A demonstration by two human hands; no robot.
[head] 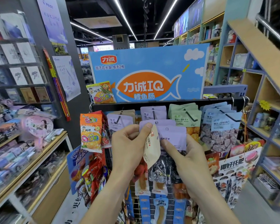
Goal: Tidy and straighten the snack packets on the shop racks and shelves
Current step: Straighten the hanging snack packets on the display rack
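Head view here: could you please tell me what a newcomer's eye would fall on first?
The big blue sign with an orange fish, standing atop the rack at centre. Below it, the left hand and right hand hold purple packets and a beige packet in front of the hanging rows.

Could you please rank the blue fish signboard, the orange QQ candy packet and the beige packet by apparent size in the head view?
1. Blue fish signboard
2. Orange QQ candy packet and beige packet: similar, and the beige one sits nearer the camera, so unranked.
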